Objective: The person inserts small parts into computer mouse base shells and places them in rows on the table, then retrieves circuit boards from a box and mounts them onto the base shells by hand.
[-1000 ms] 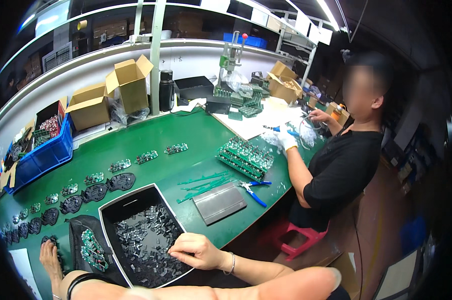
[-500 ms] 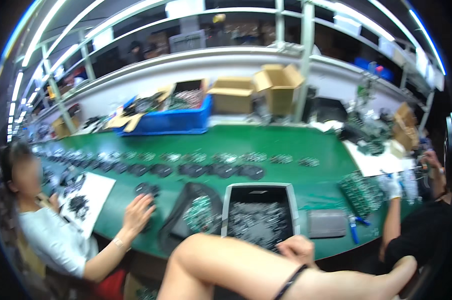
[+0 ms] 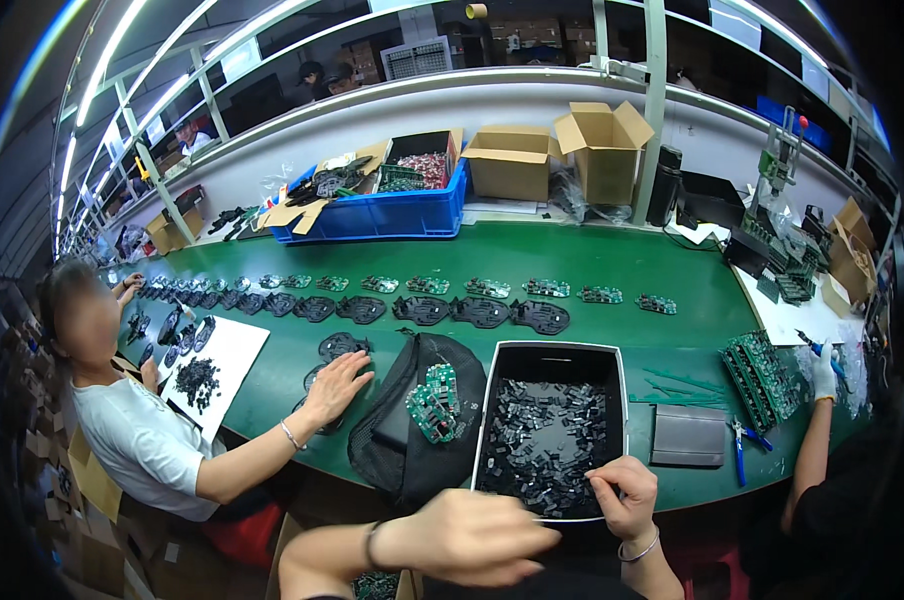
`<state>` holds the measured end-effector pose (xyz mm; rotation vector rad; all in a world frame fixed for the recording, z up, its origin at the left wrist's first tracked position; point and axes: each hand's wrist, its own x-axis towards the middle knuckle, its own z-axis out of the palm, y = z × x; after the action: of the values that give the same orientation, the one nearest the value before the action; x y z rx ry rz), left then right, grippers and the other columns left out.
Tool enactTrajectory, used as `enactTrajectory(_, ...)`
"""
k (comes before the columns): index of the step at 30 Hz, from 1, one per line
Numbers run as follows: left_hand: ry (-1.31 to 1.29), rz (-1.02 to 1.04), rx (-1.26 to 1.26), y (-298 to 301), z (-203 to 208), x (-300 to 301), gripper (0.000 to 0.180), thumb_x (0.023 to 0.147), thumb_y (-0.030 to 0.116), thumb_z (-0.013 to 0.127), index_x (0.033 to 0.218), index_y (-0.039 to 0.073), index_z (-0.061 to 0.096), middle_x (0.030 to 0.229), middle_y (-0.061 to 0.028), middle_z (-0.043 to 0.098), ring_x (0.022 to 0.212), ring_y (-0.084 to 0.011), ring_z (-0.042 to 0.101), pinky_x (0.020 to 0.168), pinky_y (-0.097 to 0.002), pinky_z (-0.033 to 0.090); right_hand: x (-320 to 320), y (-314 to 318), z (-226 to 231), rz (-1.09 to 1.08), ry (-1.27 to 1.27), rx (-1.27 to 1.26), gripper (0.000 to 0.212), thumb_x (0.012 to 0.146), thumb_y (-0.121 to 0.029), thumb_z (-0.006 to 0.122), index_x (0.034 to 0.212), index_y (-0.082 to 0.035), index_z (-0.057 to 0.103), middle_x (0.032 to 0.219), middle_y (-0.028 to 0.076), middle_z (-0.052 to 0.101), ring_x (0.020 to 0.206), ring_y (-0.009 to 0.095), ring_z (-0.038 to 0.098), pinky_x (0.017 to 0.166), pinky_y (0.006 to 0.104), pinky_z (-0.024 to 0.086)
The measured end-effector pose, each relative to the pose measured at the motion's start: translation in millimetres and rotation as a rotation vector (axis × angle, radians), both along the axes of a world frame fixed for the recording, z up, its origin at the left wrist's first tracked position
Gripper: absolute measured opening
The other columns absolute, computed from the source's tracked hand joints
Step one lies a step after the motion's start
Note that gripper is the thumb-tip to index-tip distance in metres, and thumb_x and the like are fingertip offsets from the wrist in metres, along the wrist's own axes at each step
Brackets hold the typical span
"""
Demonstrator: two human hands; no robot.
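My left hand (image 3: 462,537) is over the near edge of the bench, slightly blurred, its fingers stretched to the right with nothing visible in them. My right hand (image 3: 627,497) is closed in a pinch at the near right corner of a black box (image 3: 624,400) with a white rim. What its fingertips hold, if anything, cannot be made out. Inside the box lie many small black plastic parts (image 3: 542,430). Left of the box, green circuit boards (image 3: 434,402) lie on a black mesh bag (image 3: 392,440).
Rows of circuit boards (image 3: 488,288) and black plastic shells (image 3: 540,317) run across the green bench (image 3: 672,345). A co-worker's hand (image 3: 340,385) reaches in at left. To the right are a grey box (image 3: 688,436), pliers (image 3: 740,450) and stacked boards (image 3: 762,378); a blue crate (image 3: 372,215) stands behind.
My left arm, stretched far across to the right before, has drawn back left, its hand now near the box. My right hand stays by the box corner. The view has shifted slightly.
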<state>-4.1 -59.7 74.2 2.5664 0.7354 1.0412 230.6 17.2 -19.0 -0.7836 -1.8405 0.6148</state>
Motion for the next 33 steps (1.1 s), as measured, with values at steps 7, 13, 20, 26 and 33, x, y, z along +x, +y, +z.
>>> enactTrajectory(7, -0.587, 0.607, -1.538, -145.6, -157.3, -154.6, 0.029, 0.093, 0.024, 0.051, 0.086, 0.0, 0.067, 0.066, -0.0034, 0.063, 0.054, -0.0052, 0.055, 0.049, -0.0166, 0.04, -6.9, 6.5, 2.5, 0.05, -0.01, 0.026, 0.003, 0.07, -0.003, 0.067, 0.073, -0.002, 0.067, 0.064, 0.008, 0.06, 0.057, 0.022, 0.055, 0.055, 0.0306, 0.043)
enactTrajectory(13, 0.747, 0.915, -1.398, -214.2, -316.1, -115.4, 0.041, 0.083, 0.04, 0.052, 0.09, 0.003, 0.067, 0.091, -0.0162, 0.067, 0.088, -0.0338, 0.064, 0.075, -0.0433, 0.05, -4.2, 5.3, -4.8, 0.013, -0.003, -0.007, 0.005, 0.073, -0.003, 0.062, 0.071, 0.002, 0.063, 0.064, 0.011, 0.056, 0.061, 0.022, 0.053, 0.057, 0.0298, 0.04)
enactTrajectory(20, 0.768, 0.266, -0.921, -165.9, -411.3, -63.0, 0.029, 0.082, 0.026, 0.05, 0.098, 0.005, 0.064, 0.099, -0.0139, 0.063, 0.101, -0.0288, 0.056, 0.078, -0.0409, 0.047, -13.3, -6.3, 25.2, 0.091, 0.004, 0.015, 0.004, 0.079, 0.004, 0.06, 0.08, 0.005, 0.064, 0.075, 0.014, 0.062, 0.068, 0.025, 0.058, 0.065, 0.0309, 0.046)
enactTrajectory(26, 0.736, 0.239, -0.457, -174.6, -452.4, -74.2, 0.031, 0.079, 0.02, 0.051, 0.106, 0.006, 0.06, 0.104, -0.0128, 0.06, 0.107, -0.0271, 0.051, 0.077, -0.0447, 0.046, -12.7, -9.6, 24.8, 0.106, -0.006, 0.023, 0.004, 0.08, 0.002, 0.061, 0.079, 0.005, 0.064, 0.073, 0.014, 0.062, 0.066, 0.025, 0.057, 0.064, 0.0312, 0.046)
enactTrajectory(33, 0.437, 0.852, -0.469, -170.6, -307.7, -61.6, 0.035, 0.073, 0.012, 0.055, 0.108, 0.007, 0.058, 0.1, -0.0141, 0.056, 0.103, -0.0302, 0.049, 0.078, -0.0464, 0.042, -0.3, -5.2, 18.8, 0.079, -0.007, 0.033, 0.004, 0.08, 0.003, 0.061, 0.08, 0.005, 0.064, 0.074, 0.015, 0.062, 0.066, 0.024, 0.057, 0.063, 0.0314, 0.046)
